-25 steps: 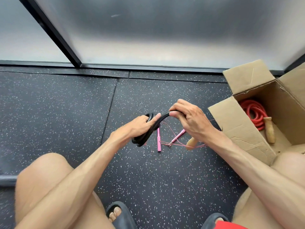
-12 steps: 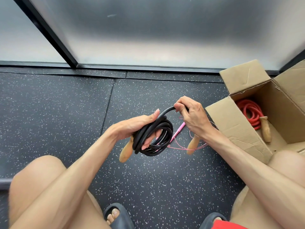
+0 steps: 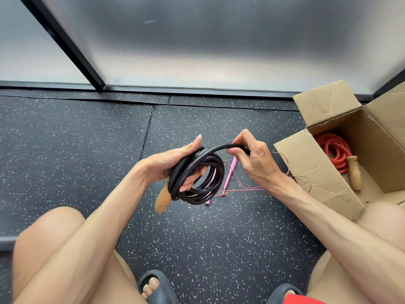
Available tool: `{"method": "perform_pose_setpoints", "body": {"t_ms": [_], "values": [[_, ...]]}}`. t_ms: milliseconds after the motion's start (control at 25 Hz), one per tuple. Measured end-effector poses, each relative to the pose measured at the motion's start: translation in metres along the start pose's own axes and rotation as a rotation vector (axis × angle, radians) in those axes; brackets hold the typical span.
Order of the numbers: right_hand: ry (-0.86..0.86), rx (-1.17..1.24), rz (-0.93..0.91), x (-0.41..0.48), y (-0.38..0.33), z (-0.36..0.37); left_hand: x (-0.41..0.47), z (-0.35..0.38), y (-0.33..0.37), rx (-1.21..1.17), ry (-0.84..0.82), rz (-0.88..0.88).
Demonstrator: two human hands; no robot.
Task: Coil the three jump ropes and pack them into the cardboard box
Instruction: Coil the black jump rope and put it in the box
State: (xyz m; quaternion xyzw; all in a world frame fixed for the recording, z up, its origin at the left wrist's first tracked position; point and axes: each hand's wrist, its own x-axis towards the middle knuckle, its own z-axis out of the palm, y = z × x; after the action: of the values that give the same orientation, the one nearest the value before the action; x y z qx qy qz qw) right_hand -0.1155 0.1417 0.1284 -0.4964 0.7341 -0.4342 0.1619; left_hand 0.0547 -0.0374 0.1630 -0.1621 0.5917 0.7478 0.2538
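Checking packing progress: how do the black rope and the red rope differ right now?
The black rope is coiled in the left hand, its end pinched by the right hand; the red rope lies coiled inside the cardboard box. Black is unpacked, red is packed. Both are thick ropes with wooden handles.

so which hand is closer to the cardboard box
Right. The right hand pinches the free end of the black rope just beside the cardboard box flap. The left hand holds the coil farther from the box.
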Motion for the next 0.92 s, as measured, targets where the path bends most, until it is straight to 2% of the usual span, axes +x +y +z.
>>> {"method": "perform_pose_setpoints", "body": {"t_ms": [120, 240, 360, 480, 600, 760, 920], "values": [[0.018, -0.015, -0.018, -0.002, -0.001, 0.001, -0.003, -0.005, 0.003, 0.021, -0.053, 0.023], [0.042, 0.080, 0.075, 0.003, -0.002, -0.005, -0.001, 0.002, 0.000, 0.040, -0.133, 0.052], [0.023, 0.147, 0.103, 0.001, -0.004, -0.002, 0.004, 0.010, 0.000, -0.074, -0.232, 0.094], [-0.045, 0.242, 0.187, -0.002, -0.002, 0.005, 0.003, 0.011, 0.005, -0.176, -0.249, 0.151], [-0.158, 0.268, 0.279, -0.004, 0.008, 0.012, 0.000, 0.010, 0.009, -0.281, -0.189, 0.248], [-0.337, 0.528, 0.449, -0.008, 0.011, 0.020, 0.002, 0.010, 0.015, -0.401, -0.029, 0.363], [-0.344, 0.494, 0.514, -0.008, 0.017, 0.027, 0.014, 0.017, 0.012, -0.322, 0.216, 0.425]]}}
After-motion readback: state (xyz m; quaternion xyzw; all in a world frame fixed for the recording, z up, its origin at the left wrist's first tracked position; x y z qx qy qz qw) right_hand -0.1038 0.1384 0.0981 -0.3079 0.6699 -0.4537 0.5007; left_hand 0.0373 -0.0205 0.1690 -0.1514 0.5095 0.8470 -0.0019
